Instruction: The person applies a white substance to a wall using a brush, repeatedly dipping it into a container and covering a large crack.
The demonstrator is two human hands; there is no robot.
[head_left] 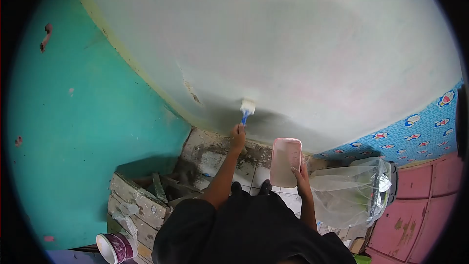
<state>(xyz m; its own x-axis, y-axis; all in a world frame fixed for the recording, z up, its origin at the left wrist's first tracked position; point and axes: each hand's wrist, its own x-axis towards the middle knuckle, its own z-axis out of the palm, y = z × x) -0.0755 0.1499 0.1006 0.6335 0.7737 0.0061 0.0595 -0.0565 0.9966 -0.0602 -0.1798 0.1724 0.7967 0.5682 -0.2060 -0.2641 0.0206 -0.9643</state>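
My left hand is closed around the blue handle of a paintbrush. The brush's broad white head is up against the whitish wall, low down and near its middle. In my right hand is a pink-rimmed rectangular tub, gripped by its right side with the thumb over the edge. Pale, whitish stuff shows inside the tub, which is held between my body and the wall. A chipped brownish patch marks the wall to the left of the brush.
On the left, a green wall meets the whitish one. A worn wooden crate and a white-and-purple bucket stand below it. To the right are a plastic-covered bin, blue patterned wall covering and pink panels. Dirty tiles lie underfoot.
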